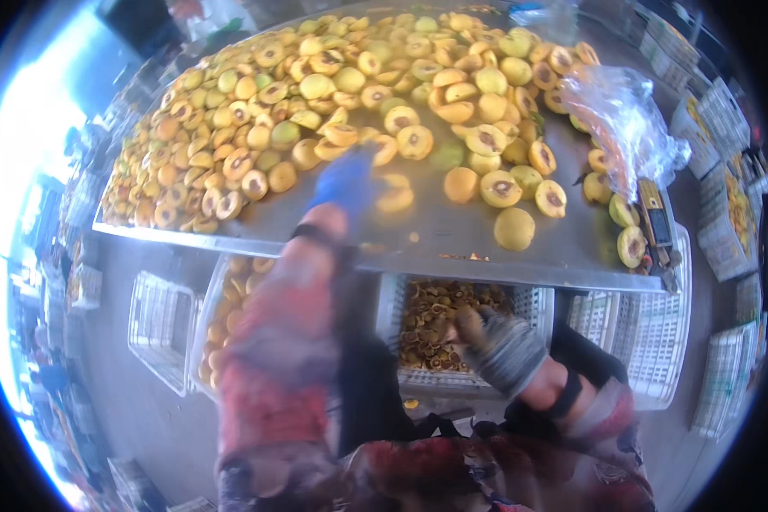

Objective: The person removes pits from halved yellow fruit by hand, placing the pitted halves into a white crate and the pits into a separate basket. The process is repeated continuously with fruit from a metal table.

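Note:
My left hand (347, 179), in a blue glove and smeared by motion, reaches onto the steel tray (584, 247) among yellow halved fruits (414, 141), many showing brown centres. A blurred half (394, 194) lies just right of it; whether my fingers grip anything is unclear. My right hand (495, 346), in a grey knit glove, is curled below the tray's front edge, over a white crate (538, 303) holding brown pits and scraps (431, 324). What its fingers hold, if anything, I cannot make out.
Crumpled clear plastic (623, 128) and a dark tool (657, 222) lie at the tray's right. A crate of fruit (218, 333) is under the tray; white crates (158, 333) stand at left and right (631, 350). Stacked crates (721, 384) line the far right, some holding fruit.

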Tool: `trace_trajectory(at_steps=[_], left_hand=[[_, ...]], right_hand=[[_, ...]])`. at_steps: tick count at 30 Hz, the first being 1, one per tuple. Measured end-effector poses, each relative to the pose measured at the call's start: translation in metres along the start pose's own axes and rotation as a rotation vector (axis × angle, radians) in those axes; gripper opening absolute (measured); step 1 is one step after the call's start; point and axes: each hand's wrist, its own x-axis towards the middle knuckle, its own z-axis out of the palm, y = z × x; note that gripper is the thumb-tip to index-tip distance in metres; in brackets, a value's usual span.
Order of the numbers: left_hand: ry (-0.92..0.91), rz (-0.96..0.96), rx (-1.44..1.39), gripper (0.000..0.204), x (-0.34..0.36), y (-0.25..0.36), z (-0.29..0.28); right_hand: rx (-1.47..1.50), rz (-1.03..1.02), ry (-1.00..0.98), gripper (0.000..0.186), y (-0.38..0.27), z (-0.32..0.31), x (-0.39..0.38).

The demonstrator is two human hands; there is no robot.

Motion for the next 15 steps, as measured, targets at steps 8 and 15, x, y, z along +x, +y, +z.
trace_trajectory(at_steps=[8, 15], left_hand=[[-0.422, -0.181, -0.124, 0.035, -0.001, 0.049, 0.019], [-0.024, -0.302, -1.114, 0.046, -0.054, 0.061, 0.025]], right_hand=[[-0.179, -0.004, 0.15, 0.02, 0.023, -0.003, -0.01], [-0.167, 0.168, 0.167, 0.033, 0.004, -0.012, 0.002]])
